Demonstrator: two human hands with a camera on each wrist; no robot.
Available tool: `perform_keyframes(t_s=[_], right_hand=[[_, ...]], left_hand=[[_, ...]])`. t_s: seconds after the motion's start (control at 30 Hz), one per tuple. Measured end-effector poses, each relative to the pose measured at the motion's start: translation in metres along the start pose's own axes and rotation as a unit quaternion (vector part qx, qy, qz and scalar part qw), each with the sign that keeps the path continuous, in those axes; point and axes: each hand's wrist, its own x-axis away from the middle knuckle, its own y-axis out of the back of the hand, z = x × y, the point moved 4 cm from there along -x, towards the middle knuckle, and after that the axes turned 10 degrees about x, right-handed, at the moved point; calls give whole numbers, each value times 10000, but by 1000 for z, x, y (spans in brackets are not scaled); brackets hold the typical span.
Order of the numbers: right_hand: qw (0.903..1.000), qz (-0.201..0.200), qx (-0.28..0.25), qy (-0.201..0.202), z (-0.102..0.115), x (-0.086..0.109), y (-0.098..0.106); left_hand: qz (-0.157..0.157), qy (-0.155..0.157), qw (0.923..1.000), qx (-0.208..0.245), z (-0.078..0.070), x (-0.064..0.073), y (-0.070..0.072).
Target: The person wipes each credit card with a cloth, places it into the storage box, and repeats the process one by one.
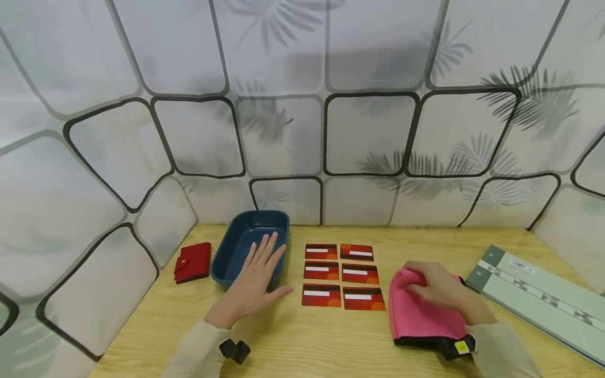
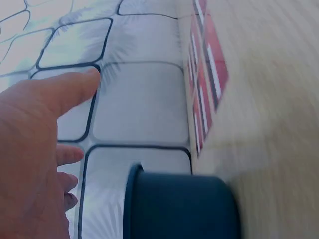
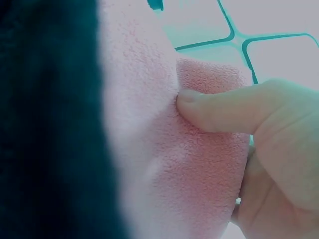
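My right hand (image 1: 437, 289) grips a pink cloth (image 1: 416, 317) with a dark edge at the right of the table. In the right wrist view, the thumb presses into the fuzzy pink fabric (image 3: 199, 164), with fingers behind it. My left hand (image 1: 257, 281) is spread flat, palm down, over the near right side of a dark blue tray (image 1: 231, 236) and holds nothing. The left wrist view shows the thumb held out above the tray's wall (image 2: 182, 206). Between the hands, several red cards (image 1: 321, 270) lie face up in two columns.
A red wallet (image 1: 194, 261) with a snap strap lies left of the tray. At the right, a pale green box (image 1: 539, 294) with a patterned band lies at an angle. A patterned curtain (image 1: 368, 131) hangs behind the wooden table (image 1: 283, 349).
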Motion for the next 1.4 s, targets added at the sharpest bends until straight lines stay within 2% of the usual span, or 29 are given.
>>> perform_keyframes(t_s=[0.2,0.4,0.5,0.57,0.67,0.83,1.0,1.1,1.2,1.27,1.4], right_hand=[[9999,109,84,-90,-1,-1,5],[10000,-10,5,6,-1,3,9],[9998,7,-126,131,0,3,12],[9995,-6,-231,211,0,4,16],[9988,-93,-364,306,1,8,22],[9974,-206,-521,456,3,12,35],[9946,-106,-809,638,9,17,46],[9926,-29,-1004,679,11,20,52],[9914,-13,-1080,744,12,20,56],[9906,-36,-1104,802,14,19,57],[9878,-8,-1229,953,17,19,57]], left_hand=[[153,-116,9997,-151,-11,-27,-6],[321,243,9979,498,-20,-57,-14],[287,217,9973,634,-25,-70,-22],[307,126,9972,667,-29,-78,-27],[533,78,9954,793,-31,-86,-39],[816,284,9922,893,-22,-95,-54],[765,633,9905,951,-11,-102,-63],[618,1107,9877,918,-8,-107,-70],[520,1757,9792,875,-2,-113,-75],[508,2067,9733,856,2,-117,-78],[455,2320,9678,867,12,-121,-85]])
